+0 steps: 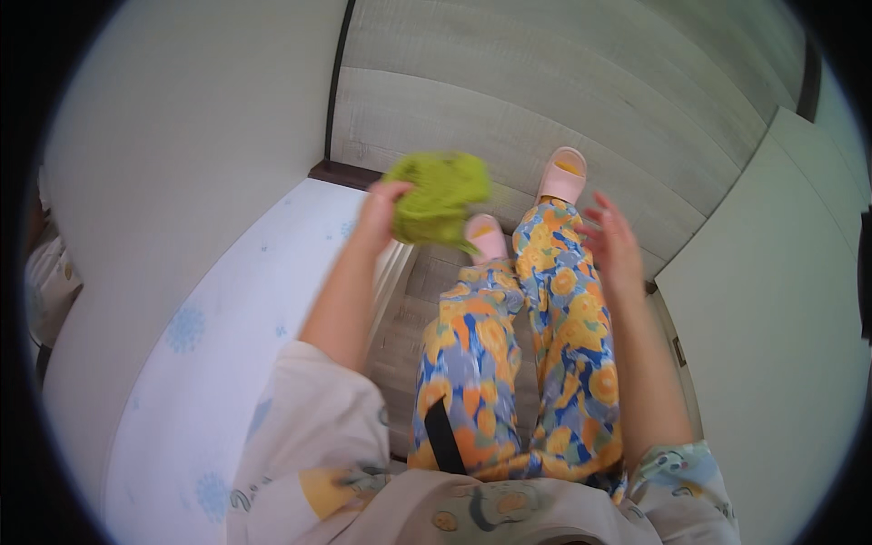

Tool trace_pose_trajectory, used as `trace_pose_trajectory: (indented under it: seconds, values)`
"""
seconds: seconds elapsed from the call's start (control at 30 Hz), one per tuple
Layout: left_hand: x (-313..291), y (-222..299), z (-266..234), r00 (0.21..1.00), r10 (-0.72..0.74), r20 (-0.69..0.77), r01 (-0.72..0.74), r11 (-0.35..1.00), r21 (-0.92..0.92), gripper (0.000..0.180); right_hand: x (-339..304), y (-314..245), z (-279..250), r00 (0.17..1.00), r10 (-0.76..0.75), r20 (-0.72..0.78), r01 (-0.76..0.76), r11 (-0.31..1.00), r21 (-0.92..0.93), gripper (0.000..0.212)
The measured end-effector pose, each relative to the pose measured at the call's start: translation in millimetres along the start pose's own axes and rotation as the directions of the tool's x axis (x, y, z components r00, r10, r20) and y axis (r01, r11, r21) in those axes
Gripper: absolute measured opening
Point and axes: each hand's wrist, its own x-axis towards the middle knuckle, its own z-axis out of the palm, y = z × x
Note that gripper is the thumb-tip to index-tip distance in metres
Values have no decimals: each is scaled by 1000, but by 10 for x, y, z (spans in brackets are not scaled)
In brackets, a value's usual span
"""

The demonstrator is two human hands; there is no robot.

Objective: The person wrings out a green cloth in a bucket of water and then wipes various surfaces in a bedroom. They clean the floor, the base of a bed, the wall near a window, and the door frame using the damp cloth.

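Note:
A bunched-up lime-green cloth [440, 195] hangs in front of me, held up above my feet. My left hand [383, 204] is closed on the cloth's left side, with the fingers mostly hidden behind it. To the right, my right hand [615, 245] is raised beside my right leg, apart from the cloth. Its fingers are slightly curled and spread, and nothing is in them. Both hands and the cloth are a little blurred.
Grey wood-plank flooring [545, 91] lies under my pink slippers [563, 177]. A white surface with blue snowflake shapes [227, 336] runs along my left, below a pale wall [200, 136]. On the right stands a white panel [772, 300]. White bags [54, 277] show at the far left.

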Motion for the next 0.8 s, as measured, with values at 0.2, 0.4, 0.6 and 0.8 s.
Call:
trace_pose_trajectory:
  seconds: [0.2, 0.4, 0.6, 0.8]
  values:
    - [1274, 760, -1274, 939, 344, 18, -81, 171, 982, 35, 677, -98, -81, 994, 13, -105, -20, 998, -57, 41]
    - [2190, -460, -1678, 993, -79, -87, 110, 366, 924, 48, 1545, 380, -117, 993, 97, -64, -103, 990, -95, 34]
    - [2101, -243, -1386, 988, -44, 149, -143, -640, 755, 40, 1954, 704, 232, 985, 172, 22, -166, 972, -166, 27]
    - [2351, -194, -2133, 970, 213, 118, 56, -665, 745, 46, 1916, 659, 545, 992, 101, 68, -71, 933, -352, 24]
